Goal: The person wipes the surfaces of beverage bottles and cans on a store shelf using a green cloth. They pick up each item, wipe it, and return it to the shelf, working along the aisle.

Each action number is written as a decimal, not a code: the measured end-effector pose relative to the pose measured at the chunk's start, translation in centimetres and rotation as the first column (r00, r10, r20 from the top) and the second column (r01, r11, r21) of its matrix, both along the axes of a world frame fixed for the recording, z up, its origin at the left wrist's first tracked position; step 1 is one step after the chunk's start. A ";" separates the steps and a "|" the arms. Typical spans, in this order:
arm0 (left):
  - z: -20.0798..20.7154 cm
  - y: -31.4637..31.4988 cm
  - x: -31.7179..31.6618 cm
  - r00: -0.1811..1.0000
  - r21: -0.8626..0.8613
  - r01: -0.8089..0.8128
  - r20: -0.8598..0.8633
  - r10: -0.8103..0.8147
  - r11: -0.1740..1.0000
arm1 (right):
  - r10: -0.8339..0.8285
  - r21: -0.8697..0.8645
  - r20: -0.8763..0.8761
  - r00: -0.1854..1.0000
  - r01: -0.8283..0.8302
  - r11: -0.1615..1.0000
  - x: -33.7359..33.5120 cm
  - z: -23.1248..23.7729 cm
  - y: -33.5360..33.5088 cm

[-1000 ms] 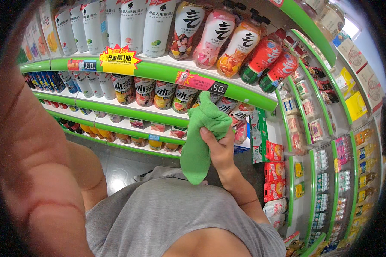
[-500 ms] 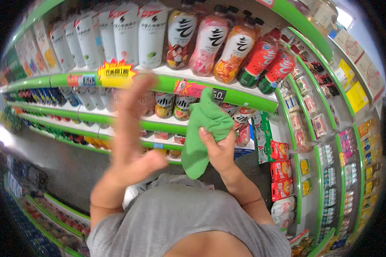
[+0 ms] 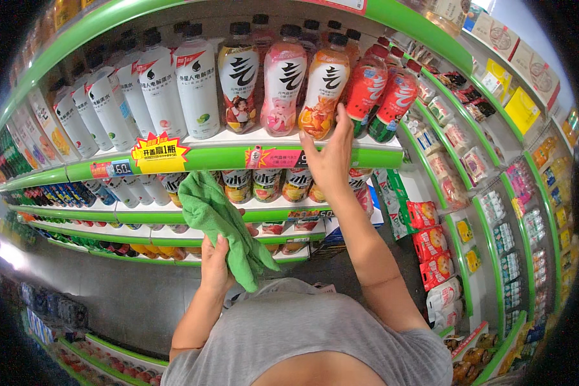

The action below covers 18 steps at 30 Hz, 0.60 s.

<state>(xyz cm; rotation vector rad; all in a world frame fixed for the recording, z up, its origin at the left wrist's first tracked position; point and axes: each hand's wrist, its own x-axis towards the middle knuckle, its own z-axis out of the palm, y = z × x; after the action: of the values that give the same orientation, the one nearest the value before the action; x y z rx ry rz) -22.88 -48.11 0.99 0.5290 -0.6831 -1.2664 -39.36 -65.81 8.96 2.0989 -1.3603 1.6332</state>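
Note:
A crumpled green cloth (image 3: 222,222) hangs from my left hand (image 3: 217,264), which is closed round its lower part in front of the lower shelves. My right hand (image 3: 328,151) reaches up to the shelf and grips the base of an orange-patterned drink bottle (image 3: 327,83), thumb on one side and fingers on the other. That bottle stands upright with a dark cap. To its left are a pink bottle (image 3: 282,90) and a brown-and-red one (image 3: 238,83); to its right, red-and-green watermelon-patterned bottles (image 3: 368,90).
White bottles (image 3: 198,90) fill the shelf's left part. A green shelf edge (image 3: 219,159) carries price tags and a yellow starburst sign (image 3: 159,152). Cans (image 3: 266,184) stand one level down. Red packets (image 3: 431,248) hang at the right, beside shelves of small packaged goods.
The green cloth has passed from my right hand to my left. My left hand has come down, and my right hand has gone up to the orange-patterned bottle.

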 end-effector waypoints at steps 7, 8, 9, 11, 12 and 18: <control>-1.3 0.2 0.6 0.997 0.031 -0.016 0.081 0.013 0.999 | -0.125 0.254 -0.078 0.989 0.141 0.957 0.3 0.4 -3.4; -1.2 0.3 0.7 0.996 0.041 -0.029 0.080 0.025 0.999 | -0.127 0.242 -0.065 0.990 0.139 0.960 0.3 0.3 -3.7; -1.1 0.3 0.7 0.996 0.050 -0.041 0.079 0.037 0.998 | -0.129 0.231 -0.053 0.990 0.138 0.963 0.2 0.1 -3.9; -1.0 0.3 0.7 0.995 0.068 -0.061 0.081 0.056 0.996 | -0.124 0.220 -0.039 0.992 0.129 0.967 0.2 0.0 -4.0; -1.0 0.3 0.7 0.995 0.076 -0.071 0.081 0.064 0.995 | -0.119 0.219 -0.039 0.992 0.125 0.968 0.2 0.1 -3.9; -0.6 0.0 1.0 0.994 0.058 -0.037 0.101 0.031 0.998 | -0.187 0.051 -0.063 0.980 0.190 0.980 0.3 -0.3 -3.2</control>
<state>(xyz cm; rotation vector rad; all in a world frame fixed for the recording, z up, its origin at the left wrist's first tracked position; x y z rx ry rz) -21.88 -48.07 0.37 0.6543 -0.7187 -1.2381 -39.08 -68.97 8.68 1.9610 -1.5507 1.4644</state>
